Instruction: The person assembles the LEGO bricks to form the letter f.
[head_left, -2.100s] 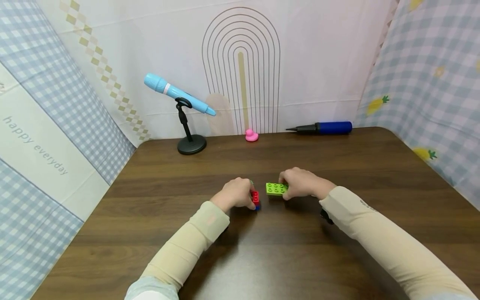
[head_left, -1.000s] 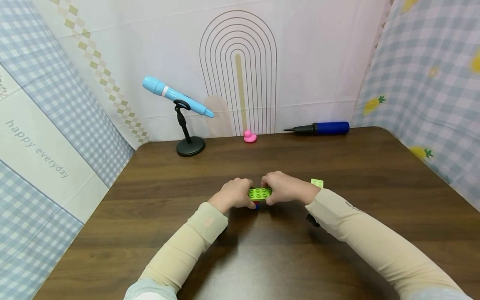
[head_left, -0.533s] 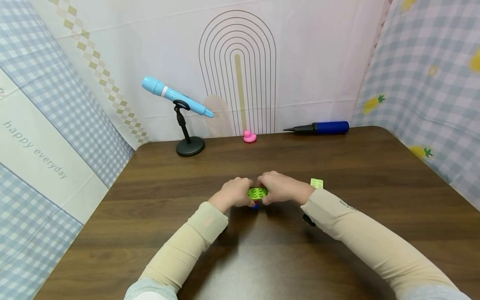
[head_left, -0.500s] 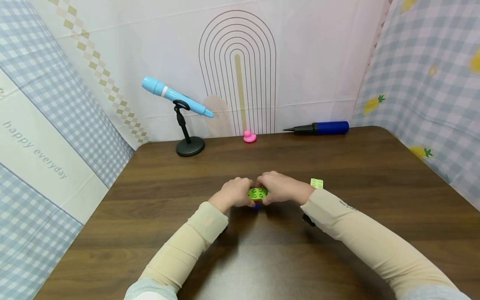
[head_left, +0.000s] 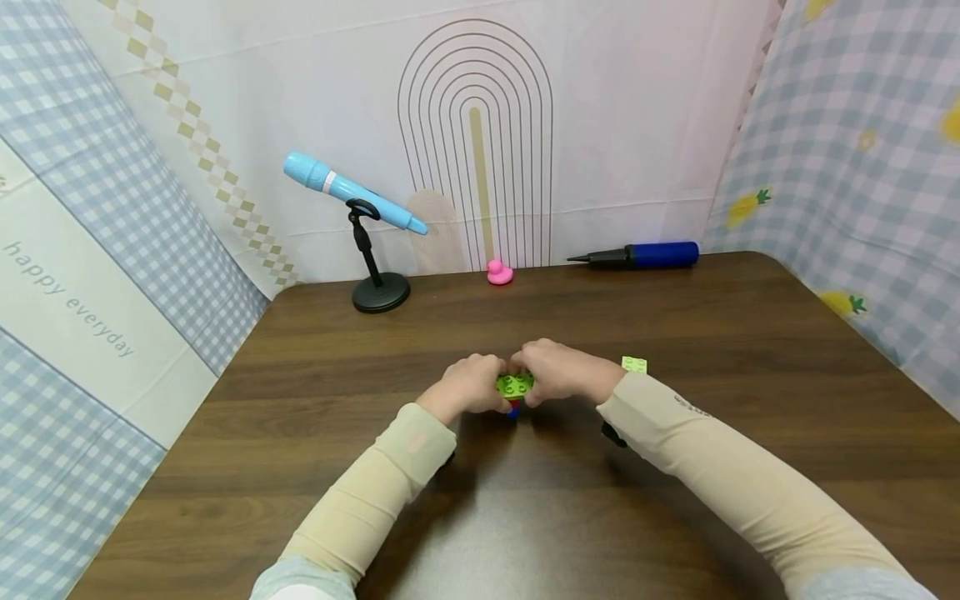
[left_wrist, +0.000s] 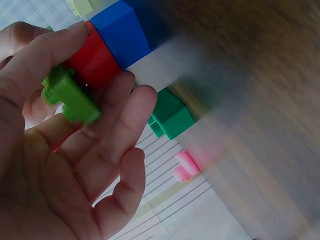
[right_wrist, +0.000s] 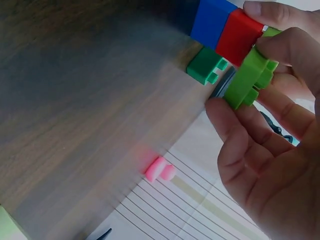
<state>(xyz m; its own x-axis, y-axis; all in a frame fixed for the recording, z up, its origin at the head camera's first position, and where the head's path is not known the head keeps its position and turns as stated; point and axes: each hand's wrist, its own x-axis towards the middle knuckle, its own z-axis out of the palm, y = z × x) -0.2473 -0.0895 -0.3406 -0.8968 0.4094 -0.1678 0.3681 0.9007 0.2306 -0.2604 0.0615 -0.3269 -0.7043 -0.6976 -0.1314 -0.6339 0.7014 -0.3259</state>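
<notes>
In the head view my left hand (head_left: 468,385) and right hand (head_left: 558,371) meet over the table's middle. The left pinches the red brick (left_wrist: 97,57), which sits against a blue brick (left_wrist: 121,32) that stands on the tabletop. My right thumb and fingers grip a lime green brick (right_wrist: 245,80) with studs, on top of the red one. Its ends reach past the red brick; I cannot tell whether the two are locked together. From above, the lime brick (head_left: 515,386) hides most of the red and blue bricks.
Behind the hands stands a dark green brick (left_wrist: 172,115). A pale green brick (head_left: 634,365) lies beyond the right wrist. Along the back are a blue microphone (head_left: 352,188) on a black stand (head_left: 381,292), a pink duck (head_left: 499,272) and a blue-and-black hand pump (head_left: 645,255).
My right hand has moved left, bringing the lime brick from beside the red brick onto it. Over the last half second both hands are nearly still. The pale green brick has come into sight.
</notes>
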